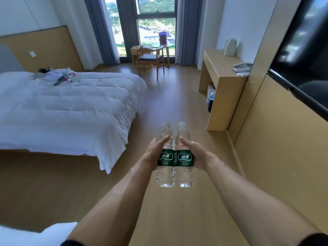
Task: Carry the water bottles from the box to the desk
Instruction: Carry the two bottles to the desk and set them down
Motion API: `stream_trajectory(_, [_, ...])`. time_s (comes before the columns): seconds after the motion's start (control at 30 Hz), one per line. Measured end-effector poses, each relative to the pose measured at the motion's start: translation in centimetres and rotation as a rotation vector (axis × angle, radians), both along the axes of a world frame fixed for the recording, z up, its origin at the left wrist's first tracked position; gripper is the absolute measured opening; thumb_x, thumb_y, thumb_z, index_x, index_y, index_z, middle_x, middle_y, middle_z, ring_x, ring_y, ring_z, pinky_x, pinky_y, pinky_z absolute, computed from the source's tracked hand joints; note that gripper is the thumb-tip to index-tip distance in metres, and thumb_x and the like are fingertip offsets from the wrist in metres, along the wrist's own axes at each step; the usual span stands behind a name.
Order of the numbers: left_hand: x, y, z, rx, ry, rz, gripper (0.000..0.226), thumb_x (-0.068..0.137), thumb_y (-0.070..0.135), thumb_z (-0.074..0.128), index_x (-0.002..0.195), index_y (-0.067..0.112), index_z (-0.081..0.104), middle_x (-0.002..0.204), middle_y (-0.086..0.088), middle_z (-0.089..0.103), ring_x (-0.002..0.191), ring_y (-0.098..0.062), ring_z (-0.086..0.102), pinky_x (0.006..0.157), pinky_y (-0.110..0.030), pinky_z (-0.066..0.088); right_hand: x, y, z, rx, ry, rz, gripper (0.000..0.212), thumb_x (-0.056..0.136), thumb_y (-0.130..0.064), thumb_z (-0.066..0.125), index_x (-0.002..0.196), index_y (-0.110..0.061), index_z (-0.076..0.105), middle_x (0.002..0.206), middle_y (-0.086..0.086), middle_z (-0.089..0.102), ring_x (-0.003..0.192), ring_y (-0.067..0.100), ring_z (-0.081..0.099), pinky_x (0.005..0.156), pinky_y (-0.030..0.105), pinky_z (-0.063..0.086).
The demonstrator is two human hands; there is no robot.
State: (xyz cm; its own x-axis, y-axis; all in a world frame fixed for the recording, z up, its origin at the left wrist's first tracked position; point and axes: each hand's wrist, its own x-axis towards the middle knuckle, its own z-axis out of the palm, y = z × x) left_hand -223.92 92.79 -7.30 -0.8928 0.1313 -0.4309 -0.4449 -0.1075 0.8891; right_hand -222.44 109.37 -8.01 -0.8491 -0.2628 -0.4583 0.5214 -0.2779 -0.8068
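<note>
Two clear water bottles with white caps and green labels are held upright, side by side and touching, above the wooden floor. My left hand (154, 152) grips the left water bottle (165, 172) at its label. My right hand (197, 154) grips the right water bottle (184, 172) the same way. The wooden desk (219, 71) stands ahead on the right against the wall, well beyond the bottles. No box is in view.
A bed with a white duvet (67, 110) fills the left side. A kettle (230, 47) and a phone (242, 66) sit on the desk; a bin (210, 102) stands under it. A chair (150, 58) and small table stand by the window. A wall television (305, 55) hangs at right.
</note>
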Motion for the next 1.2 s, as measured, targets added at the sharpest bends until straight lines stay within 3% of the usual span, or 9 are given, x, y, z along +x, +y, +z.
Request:
stream_trajectory(0.13, [-5.1,1.0,-0.2,0.001,0.0,-0.006,0.05,0.095,0.031,0.068,0.133,0.003,0.051,0.124,-0.031,0.064,0.107,-0.048,0.066,0.097,-0.062,0.052,-4.8,0.9,0.0,0.001,-0.003,-0.02,0.053,0.1,-0.033,0.058,0.14,0.001,0.048,0.127,0.03,0.061,0.089,0.036,0.067,0.082,0.045,0.057])
stream_trajectory(0.27, [-11.3,1.8,-0.7,0.022,0.016,-0.044,0.05,0.095,0.03,0.068,0.132,0.002,0.05,0.126,-0.032,0.062,0.1,-0.043,0.066,0.098,-0.06,0.052,-10.5,1.8,0.0,0.021,0.003,-0.049,0.053,0.1,-0.032,0.058,0.14,0.001,0.048,0.135,0.031,0.057,0.104,0.04,0.062,0.093,0.051,0.051])
stream_trajectory(0.53, [-27.7,2.4,-1.3,0.084,0.03,-0.148,0.051,0.097,0.031,0.064,0.135,0.0,0.049,0.13,-0.034,0.059,0.1,-0.041,0.064,0.1,-0.059,0.049,-25.6,2.6,0.4,0.106,0.0,-0.123,0.054,0.101,-0.033,0.058,0.141,0.001,0.047,0.137,0.032,0.055,0.115,0.046,0.059,0.104,0.058,0.045])
stream_trajectory(0.73, [-40.0,1.9,-0.8,0.106,0.03,-0.18,0.051,0.097,0.031,0.063,0.135,0.0,0.049,0.13,-0.034,0.059,0.097,-0.04,0.063,0.099,-0.06,0.049,-36.5,1.7,1.5,0.094,0.007,-0.146,0.055,0.101,-0.035,0.056,0.14,0.003,0.048,0.133,0.033,0.058,0.102,0.039,0.064,0.08,0.044,0.057])
stream_trajectory(0.97, [-50.9,2.5,-1.4,0.139,0.0,-0.207,0.051,0.096,0.032,0.063,0.136,0.001,0.05,0.127,-0.032,0.062,0.098,-0.04,0.062,0.1,-0.059,0.048,-46.4,1.8,1.9,0.052,-0.007,-0.192,0.053,0.103,-0.032,0.054,0.141,0.003,0.046,0.135,0.032,0.057,0.109,0.041,0.061,0.089,0.047,0.054])
stream_trajectory(1.07, [-55.3,3.2,-1.6,0.136,0.006,-0.214,0.053,0.097,0.032,0.062,0.137,0.0,0.049,0.13,-0.034,0.059,0.1,-0.04,0.061,0.103,-0.06,0.046,-50.8,2.5,1.5,0.053,-0.004,-0.186,0.051,0.102,-0.032,0.055,0.14,0.001,0.047,0.135,0.032,0.057,0.101,0.038,0.064,0.082,0.044,0.056])
stream_trajectory(1.2, [-62.0,4.8,-2.2,0.118,0.019,-0.195,0.051,0.098,0.032,0.061,0.135,-0.002,0.051,0.115,-0.029,0.063,0.097,-0.039,0.061,0.1,-0.057,0.048,-57.9,4.0,0.5,0.034,-0.007,-0.175,0.053,0.102,-0.033,0.054,0.141,0.001,0.047,0.136,0.032,0.056,0.103,0.039,0.063,0.082,0.043,0.056])
